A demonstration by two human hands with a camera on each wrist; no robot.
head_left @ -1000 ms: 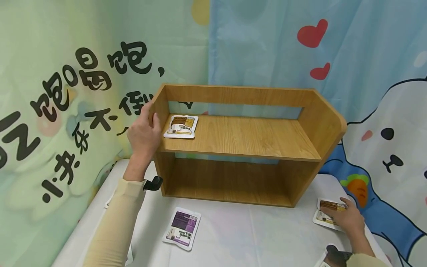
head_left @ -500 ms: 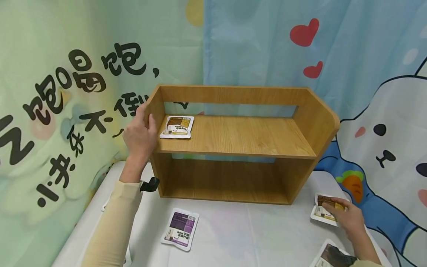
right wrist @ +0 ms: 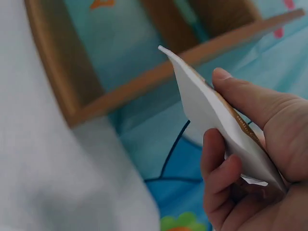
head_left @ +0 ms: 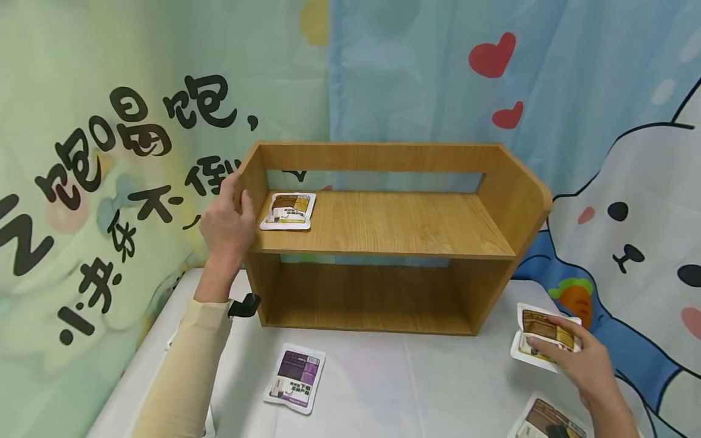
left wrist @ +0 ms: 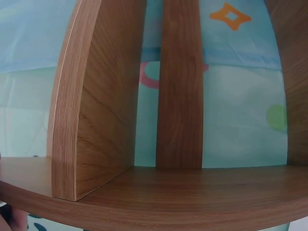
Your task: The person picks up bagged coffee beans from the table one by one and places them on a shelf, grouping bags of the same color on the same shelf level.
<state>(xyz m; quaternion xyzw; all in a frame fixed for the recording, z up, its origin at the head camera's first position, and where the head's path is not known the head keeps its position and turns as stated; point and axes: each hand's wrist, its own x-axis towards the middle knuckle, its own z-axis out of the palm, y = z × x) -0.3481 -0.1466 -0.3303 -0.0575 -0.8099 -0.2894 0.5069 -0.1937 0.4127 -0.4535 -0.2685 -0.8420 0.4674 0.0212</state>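
A brown pouch (head_left: 539, 325) is pinched in the right hand (head_left: 588, 362), with the thumb on its printed face and fingers curled against its white back; it is held tilted, off the white table (head_left: 411, 389), to the right of the wooden shelf (head_left: 378, 157). The left panel (head_left: 264, 292) of the shelf is gripped near its top by the left hand (head_left: 227, 228). A second pouch (head_left: 288, 211) is laid flat at the left end of the upper board (head_left: 405, 225). On the table, a purple pouch (head_left: 296, 377) is placed in front of the shelf, and a fourth pouch (head_left: 539, 417), partly cut off, is seen near the right forearm (head_left: 613, 417).
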